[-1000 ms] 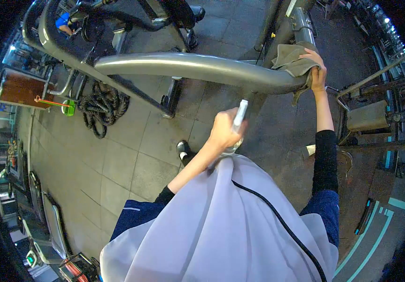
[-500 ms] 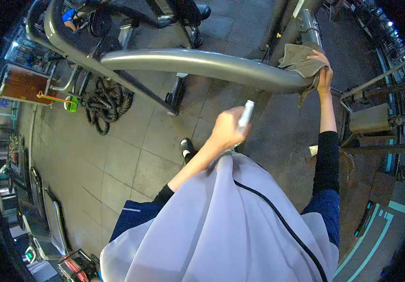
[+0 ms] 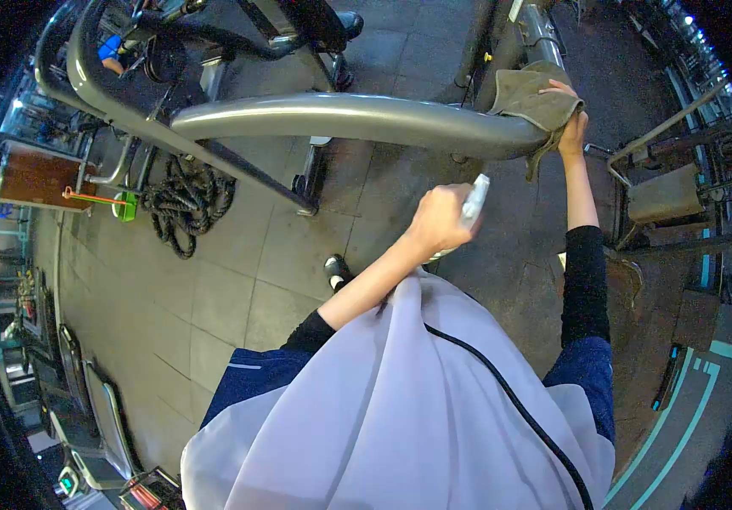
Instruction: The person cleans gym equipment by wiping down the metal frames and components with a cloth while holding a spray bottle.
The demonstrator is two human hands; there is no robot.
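Observation:
My left hand is closed around a white spray bottle, its nozzle end pointing up. Most of the bottle is hidden by my fingers and the apron. Out to the right, my right hand presses a grey-brown cloth against the right end of a thick grey metal tube. The cloth drapes over the bend of the tube, and one corner dangles below it. The left hand and the bottle are apart from the tube, nearer my body.
A heap of black battle rope lies on the tiled floor at left. Slanting grey frame legs reach the floor ahead. Another machine with a pad stands at right. Part of a person in blue shows at upper left.
My left hand has moved right and slightly up with the spray bottle. The cloth and right hand stay at the tube's end; the whole view has shifted slightly.

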